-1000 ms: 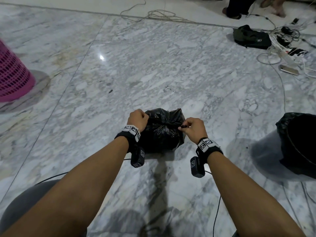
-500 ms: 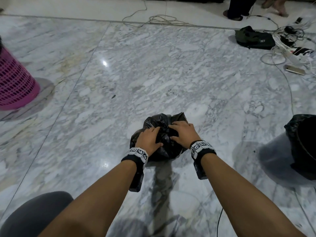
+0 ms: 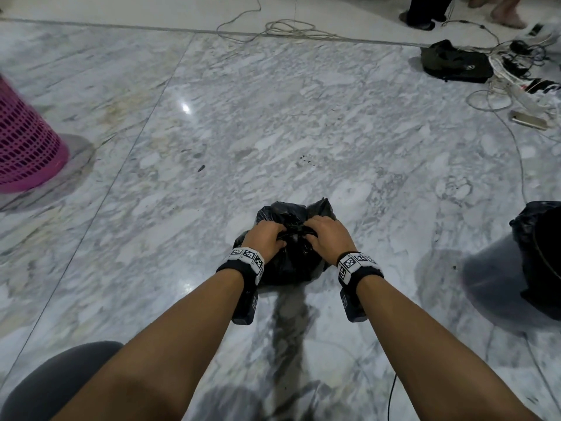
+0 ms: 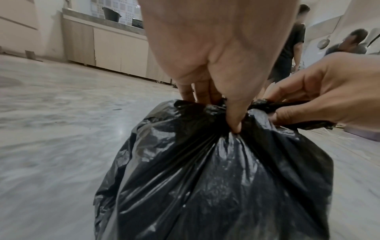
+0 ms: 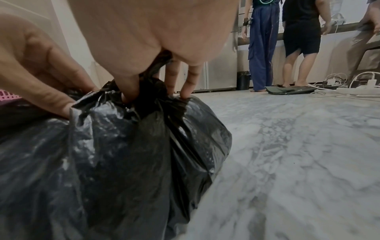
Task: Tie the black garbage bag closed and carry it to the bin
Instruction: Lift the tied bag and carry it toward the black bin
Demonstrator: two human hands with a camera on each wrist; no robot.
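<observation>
Black plastic, glossy and creased: the garbage bag [image 3: 291, 262] sits on the marble floor [image 3: 303, 117] directly in front of us, its body bulging below a gathered neck [image 4: 218, 110] at the top. We have both hands on that neck. Our left hand [image 3: 265, 237] comes down from above on the bag's left side; in the left wrist view its thumb [image 4: 234, 116] presses into the puckered plastic just under the gather, and the other fingers [image 4: 198, 92] curl down behind it, so the neck lies between thumb and fingers. Our right hand [image 3: 326, 233] meets it from the right; in the left wrist view its fingers pinch a twisted tail [image 4: 273, 104] of plastic that runs sideways out of the gather. In the right wrist view the right thumb [image 5: 127, 87] digs into the bunched top, with two fingertips [image 5: 186, 91] resting on the plastic on the far side. The two hands nearly touch over the gather. Whether a knot is complete we cannot tell.

Outward: a bin [image 3: 543, 256] lined with black plastic stands to our right, apart from the bag. A pink mesh basket [image 3: 24, 141] stands well off to the left. Cables [image 3: 282, 27], a dark pouch [image 3: 455, 62] and a phone [image 3: 529, 119] lie at the far right. Other people's legs [image 5: 261, 48] show by the cabinets.
</observation>
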